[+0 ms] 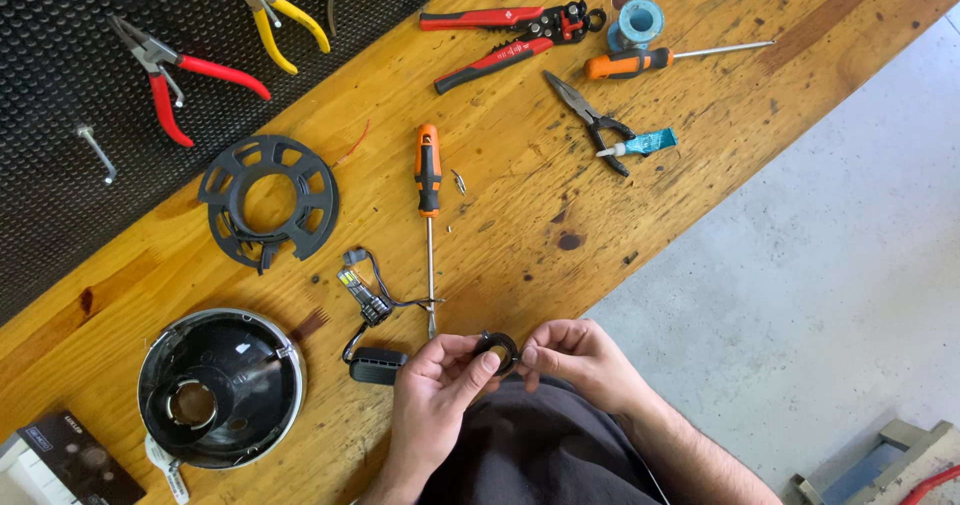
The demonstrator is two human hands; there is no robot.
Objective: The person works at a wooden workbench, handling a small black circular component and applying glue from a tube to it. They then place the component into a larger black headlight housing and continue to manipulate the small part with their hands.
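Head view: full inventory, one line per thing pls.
small ring: 1, black, pinched between both hands at bench edge
headlamp housing: 1, black and chrome, bench lower left
bulb with wiring: 1, black, beside housing
slotted ring frame: 1, dark grey, bench left
screwdrivers: 2, orange-black, centre and top right
red-handled pliers: 1, on black mat
yellow-handled pliers: 1, on mat
wire stripper: 1, red-black, top
needle-nose pliers: 1, black, right of centre
tube: 1, teal, on the pliers
tape roll: 1, blue, top right
left hand: 1, holds ring
right hand: 1, holds ring

An orange screwdriver (428, 175) lies beside a black slotted disc (268, 200), near what looks like a headlamp bowl (221, 387).
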